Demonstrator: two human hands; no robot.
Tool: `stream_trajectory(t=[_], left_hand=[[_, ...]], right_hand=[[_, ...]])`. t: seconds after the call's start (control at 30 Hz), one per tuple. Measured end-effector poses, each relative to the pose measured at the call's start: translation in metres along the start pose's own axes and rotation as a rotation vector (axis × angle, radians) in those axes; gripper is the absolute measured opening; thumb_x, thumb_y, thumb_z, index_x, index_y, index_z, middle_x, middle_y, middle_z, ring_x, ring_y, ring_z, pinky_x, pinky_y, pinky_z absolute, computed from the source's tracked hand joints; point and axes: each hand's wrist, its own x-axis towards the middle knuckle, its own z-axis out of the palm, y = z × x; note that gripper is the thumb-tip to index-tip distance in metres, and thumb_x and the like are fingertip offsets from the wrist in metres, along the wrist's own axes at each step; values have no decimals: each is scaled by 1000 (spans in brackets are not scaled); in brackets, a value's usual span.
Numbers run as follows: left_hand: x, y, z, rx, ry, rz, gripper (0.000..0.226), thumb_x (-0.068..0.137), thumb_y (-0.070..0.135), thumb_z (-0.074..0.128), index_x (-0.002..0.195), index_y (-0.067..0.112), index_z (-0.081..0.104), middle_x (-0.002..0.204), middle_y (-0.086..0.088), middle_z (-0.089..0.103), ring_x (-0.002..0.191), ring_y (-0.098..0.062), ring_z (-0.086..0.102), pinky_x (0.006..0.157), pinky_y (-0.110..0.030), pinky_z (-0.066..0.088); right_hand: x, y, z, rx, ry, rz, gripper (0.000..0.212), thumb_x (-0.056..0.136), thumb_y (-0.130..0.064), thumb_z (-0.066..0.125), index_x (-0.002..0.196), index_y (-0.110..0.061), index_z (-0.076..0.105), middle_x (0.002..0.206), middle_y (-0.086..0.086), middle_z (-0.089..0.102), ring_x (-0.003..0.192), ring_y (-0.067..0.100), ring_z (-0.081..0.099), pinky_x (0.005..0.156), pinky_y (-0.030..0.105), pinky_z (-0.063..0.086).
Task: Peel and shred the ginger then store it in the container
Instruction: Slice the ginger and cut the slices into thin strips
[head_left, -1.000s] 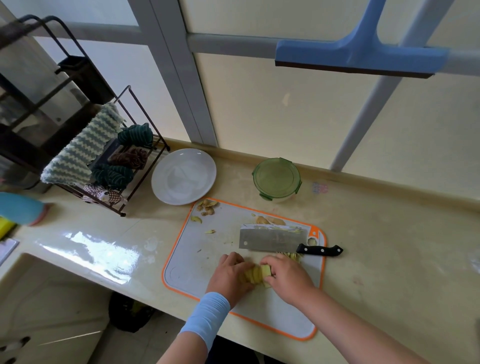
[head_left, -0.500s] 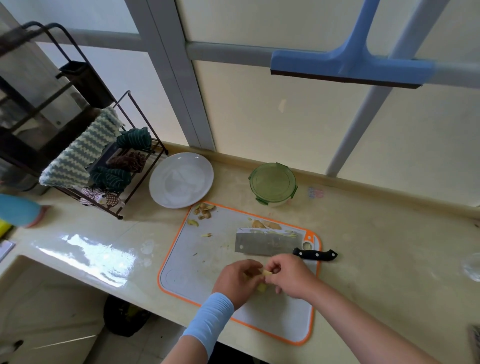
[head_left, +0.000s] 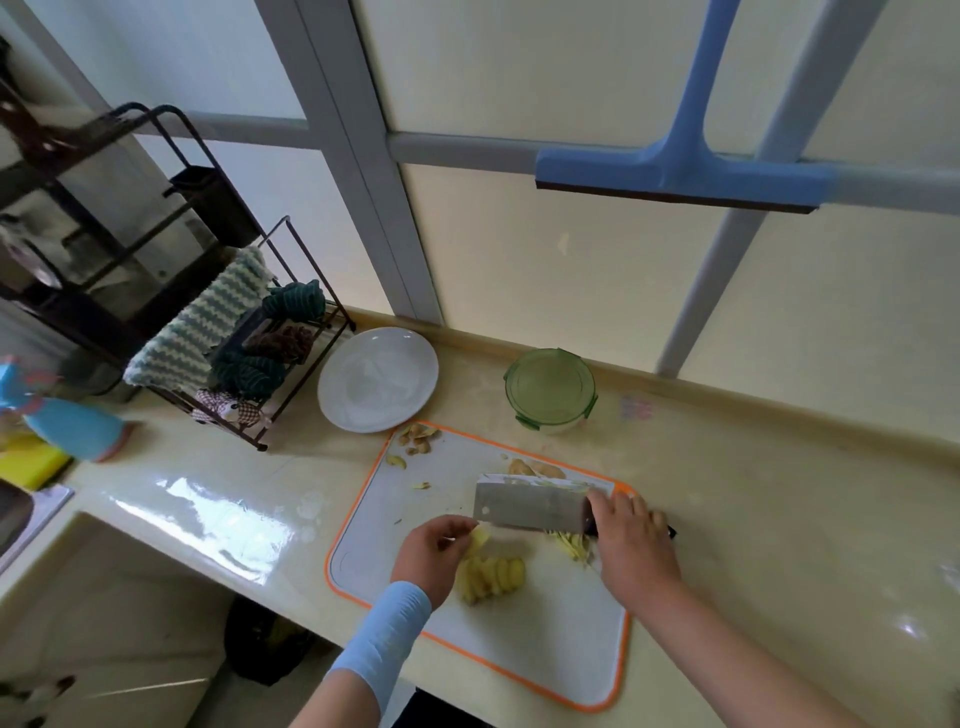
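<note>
Since a second ago the right hand (head_left: 631, 535) has left the ginger and reached to the handle of the broad steel cleaver (head_left: 530, 506), which lies across the far right part of the white, orange-rimmed plastic cutting board (head_left: 519, 654); the hand covers the handle, and whether its fingers have closed round it cannot be told; the left hand (head_left: 434, 551) now pinches one pale yellow ginger slice (head_left: 480, 539) just above the overlapped row of ginger slices (head_left: 493, 576) at the board's middle; with the slices fanned out and the knife being reached for, shredding of this batch looks about to begin.

Fine ginger shreds (head_left: 571, 546) lie toward the board's right side, by the blade's near edge; brown ginger peels (head_left: 418, 435) sit at the board's far left corner; the round container with the green clip lid (head_left: 549, 387) stands beyond the board's far edge, lid on, so storing is not yet begun; the round white plate (head_left: 377, 379) lies just past the board's far left corner.

The board's near half is bare, giving room to chop; the slices lie well inside its rim, while the shreds are nearer its right edge.
</note>
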Motion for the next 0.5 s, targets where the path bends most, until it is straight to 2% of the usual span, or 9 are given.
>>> stream_trajectory(t=[0.1, 0.2, 0.27, 0.33, 0.4, 0.5], left_hand=[[0, -6, -6, 14, 16, -21, 28, 89, 10, 68, 83, 37, 70, 81, 12, 70, 77, -4, 64, 78, -20, 48], [-2, -11, -15, 89, 33, -52, 18, 91, 16, 67, 92, 34, 68, 87, 10, 67, 81, -5, 61, 75, -16, 46], [0, -16, -22, 126, 47, -66, 14, 91, 21, 67, 96, 34, 66, 88, 11, 67, 80, -3, 61, 80, -22, 49], [2, -21, -28, 165, 64, -81, 12, 90, 24, 69, 93, 35, 65, 86, 12, 66, 77, -2, 60, 78, -23, 47], [4, -25, -32, 183, 90, -101, 13, 88, 23, 71, 89, 35, 66, 87, 11, 66, 77, -7, 62, 77, -25, 49], [6, -33, -37, 177, 106, -137, 16, 85, 19, 72, 89, 34, 65, 85, 12, 65, 80, -14, 64, 82, -30, 53]], right_hand=[[1, 0, 1, -22, 35, -48, 80, 45, -1, 82, 116, -14, 48, 83, 14, 61, 81, 38, 62, 66, 46, 48], [-1, -1, -4, -38, 57, -79, 84, 47, -3, 81, 124, -13, 47, 86, 12, 58, 77, 35, 58, 68, 45, 46], [-4, -4, -10, -41, 124, -102, 73, 55, -5, 78, 123, -13, 52, 84, 11, 54, 72, 33, 54, 66, 43, 43], [-6, -9, -20, -26, 167, -98, 57, 63, -8, 75, 117, -15, 58, 82, 8, 53, 71, 31, 54, 65, 40, 42], [-9, -18, -31, 35, 131, -74, 44, 70, -10, 67, 111, -21, 57, 82, 4, 52, 72, 30, 57, 66, 41, 45], [-15, -40, -41, 191, -2, -14, 34, 91, -28, 51, 124, -29, 51, 102, 4, 57, 92, 31, 61, 72, 41, 49]])
